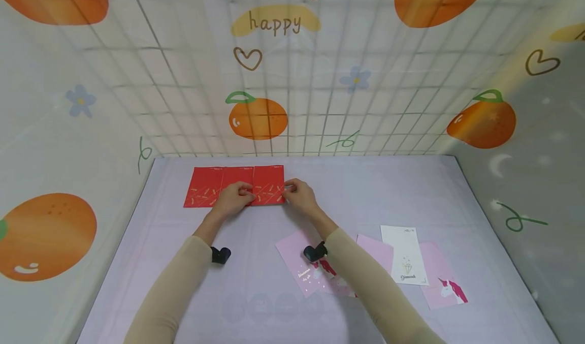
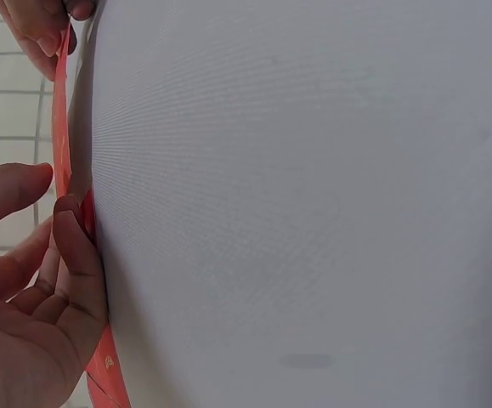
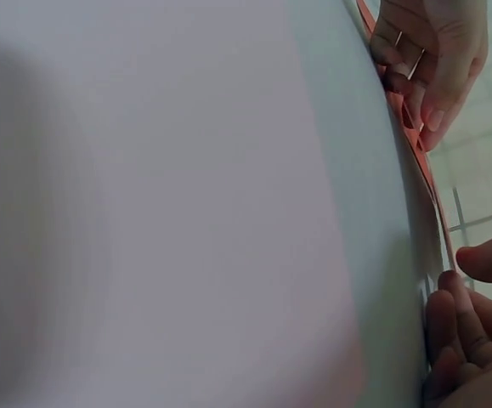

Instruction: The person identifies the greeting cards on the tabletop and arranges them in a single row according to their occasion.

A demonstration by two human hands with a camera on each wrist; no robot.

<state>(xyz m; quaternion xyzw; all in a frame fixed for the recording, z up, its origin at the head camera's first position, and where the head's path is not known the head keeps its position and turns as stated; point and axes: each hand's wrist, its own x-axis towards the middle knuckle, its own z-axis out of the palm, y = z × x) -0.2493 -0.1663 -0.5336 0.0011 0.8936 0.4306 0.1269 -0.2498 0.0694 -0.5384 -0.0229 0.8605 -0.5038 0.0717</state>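
Three red cards with gold markings lie side by side at the back of the table. My left hand covers part of the middle red card and pinches the left edge of the rightmost red card. At that card's right edge, my right hand holds it between thumb and fingers. The left red card lies flat, untouched. Seen edge-on in the left wrist view, the rightmost red card is lifted slightly off the table between my left hand and my right hand.
Pink unicorn cards lie fanned under my right forearm. To their right, a white card with a diamond overlaps another pink unicorn card. A patterned curtain hangs behind the table's back edge.
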